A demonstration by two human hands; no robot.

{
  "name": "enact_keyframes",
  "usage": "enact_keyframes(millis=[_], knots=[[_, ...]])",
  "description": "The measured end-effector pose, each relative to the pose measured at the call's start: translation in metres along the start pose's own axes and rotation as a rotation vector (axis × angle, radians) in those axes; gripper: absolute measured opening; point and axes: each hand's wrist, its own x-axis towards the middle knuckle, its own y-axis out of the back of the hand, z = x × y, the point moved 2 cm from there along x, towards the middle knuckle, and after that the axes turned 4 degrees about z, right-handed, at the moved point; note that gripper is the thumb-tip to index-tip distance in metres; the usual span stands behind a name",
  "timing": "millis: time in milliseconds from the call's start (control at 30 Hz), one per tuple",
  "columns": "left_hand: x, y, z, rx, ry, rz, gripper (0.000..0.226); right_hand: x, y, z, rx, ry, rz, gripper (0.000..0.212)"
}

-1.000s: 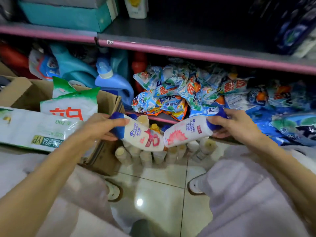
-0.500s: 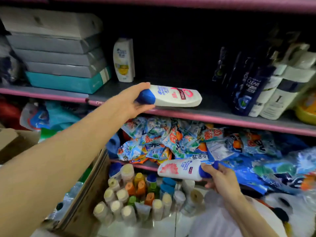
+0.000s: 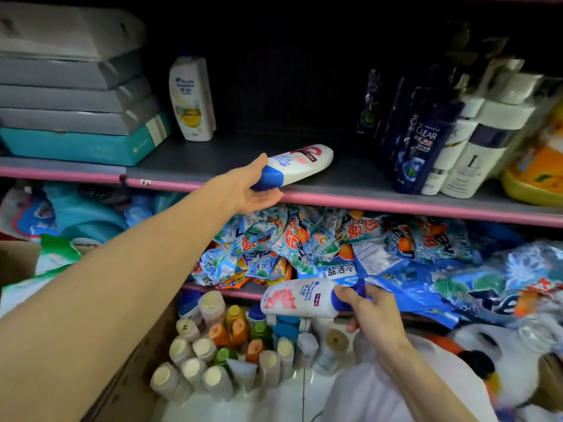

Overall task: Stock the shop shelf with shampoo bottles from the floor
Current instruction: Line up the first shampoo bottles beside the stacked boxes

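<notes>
Head view: dark bottle [image 3: 423, 141] reads "CLEAR" (smaller print seemingly illegible).

A dark shelf unit with pink edges [image 3: 396, 205] fills the far side. Near, the floor is glossy white tile [image 3: 274, 403]. A cardboard box [image 3: 128, 388] stands at left.

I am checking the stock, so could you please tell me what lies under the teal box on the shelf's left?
The teal box rests directly on the grey shelf; grey boxes are stacked on top. Nothing shows beneath it.
</notes>
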Motion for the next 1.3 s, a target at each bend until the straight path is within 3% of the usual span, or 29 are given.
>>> enact_keyframes(millis=[133,267,333,367,500,600,767,933,1300], knots=[[-0.015,0.019,-0.041,0.273,-0.097,-0.194,0.076,-0.004,-0.005,-0.007,0.025,0.028,-0.047,0.020],[-0.032,0.057,-0.125,1.038,-0.355,-0.434,0.089,-0.013,-0.017,-0.020,0.017,0.092,-0.186,0.018],[-0.032,0.073,-0.157,1.350,-0.556,-0.392,0.114,-0.018,-0.025,-0.026,0.014,0.129,-0.260,0.016],[-0.032,0.078,-0.167,1.396,-0.642,-0.337,0.119,-0.021,-0.029,-0.028,0.019,0.139,-0.301,0.014],[-0.031,0.097,-0.181,1.327,-0.831,-0.136,0.098,-0.030,-0.045,-0.031,0.043,0.131,-0.463,0.013],[-0.035,0.105,-0.188,1.300,-0.860,-0.062,0.083,-0.033,-0.053,-0.032,0.061,0.133,-0.520,0.020],[-0.039,0.107,-0.185,1.332,-0.841,0.069,0.079,-0.028,-0.062,-0.031,0.063,0.196,-0.468,0.026],[-0.040,0.105,-0.185,1.372,-0.836,0.102,0.081,-0.024,-0.063,-0.027,0.075,0.255,-0.424,0.019],[-0.050,0.104,-0.190,1.399,-0.855,0.150,0.090,-0.026,-0.062,-0.021,0.091,0.279,-0.383,0.026]])
